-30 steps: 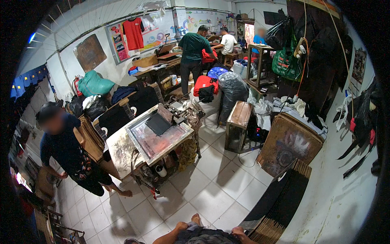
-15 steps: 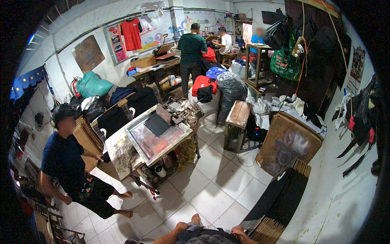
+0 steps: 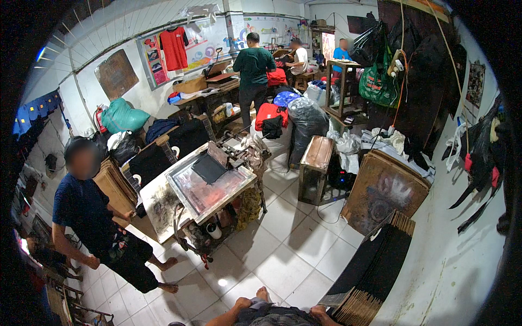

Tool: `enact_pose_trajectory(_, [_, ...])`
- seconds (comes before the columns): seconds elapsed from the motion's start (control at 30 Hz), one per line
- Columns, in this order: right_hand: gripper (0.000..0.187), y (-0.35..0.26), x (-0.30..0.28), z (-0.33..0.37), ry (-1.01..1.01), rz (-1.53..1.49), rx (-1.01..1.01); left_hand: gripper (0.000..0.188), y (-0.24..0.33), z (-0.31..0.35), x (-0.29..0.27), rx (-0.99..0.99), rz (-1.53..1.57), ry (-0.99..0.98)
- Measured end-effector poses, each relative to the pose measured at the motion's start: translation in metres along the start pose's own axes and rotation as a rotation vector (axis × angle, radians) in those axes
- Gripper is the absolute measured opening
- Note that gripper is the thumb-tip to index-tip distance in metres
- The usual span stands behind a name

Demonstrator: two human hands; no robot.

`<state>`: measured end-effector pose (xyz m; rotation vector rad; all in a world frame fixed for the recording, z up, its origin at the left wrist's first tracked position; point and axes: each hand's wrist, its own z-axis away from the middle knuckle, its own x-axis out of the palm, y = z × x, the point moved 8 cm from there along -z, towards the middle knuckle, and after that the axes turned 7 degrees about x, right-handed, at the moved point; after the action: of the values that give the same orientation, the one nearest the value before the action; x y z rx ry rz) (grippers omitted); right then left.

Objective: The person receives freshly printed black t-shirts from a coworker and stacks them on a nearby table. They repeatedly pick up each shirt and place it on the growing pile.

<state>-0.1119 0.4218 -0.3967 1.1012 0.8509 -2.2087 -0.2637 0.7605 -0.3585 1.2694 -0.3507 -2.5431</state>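
At the lower edge, my left hand [image 3: 242, 304] and my right hand [image 3: 317, 311] sit on either side of dark cloth [image 3: 278, 314] in front of my body. Both hands look closed on its edges, though most fingers are hidden. I cannot tell whether the cloth is a garment I wear. A pale grey patch shows beside the left hand. Beyond the cloth, my bare foot [image 3: 263, 294] rests on white floor tiles [image 3: 253, 288].
Ahead stands a printing table [image 3: 160, 209] carrying a framed screen [image 3: 212, 182]. A person [image 3: 81, 201] stands left of it. Stacked black boards [image 3: 375, 261] and a stained brown board [image 3: 383, 190] line the right wall. A wooden stool [image 3: 315, 168] and stuffed sacks [image 3: 307, 127] stand farther back.
The person at the left has turned their head. At the back, the person in green has shifted slightly left. A bright light spot now shows on the floor. My hands stay almost still.
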Motion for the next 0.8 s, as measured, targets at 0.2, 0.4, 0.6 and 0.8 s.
enact_pose_trajectory(0.2, [0.031,0.009,-0.037,0.028,0.44,-0.925,-0.459,0.027,-0.014,-0.005,0.013,-0.051,0.231,0.061])
enact_pose_trajectory(0.4, [0.024,0.026,0.015,-0.003,-0.082,-0.283,0.211,0.027,0.012,0.01,-0.013,-0.026,0.002,-0.015])
enact_pose_trajectory(0.6, [0.015,0.005,-0.017,0.011,0.16,-0.179,-0.028,0.029,0.016,0.013,-0.013,0.039,0.002,0.065])
enact_pose_trajectory(0.8, [0.016,0.031,0.027,-0.022,0.004,-0.098,0.039,0.03,-0.002,0.0,0.0,-0.08,0.056,0.029])
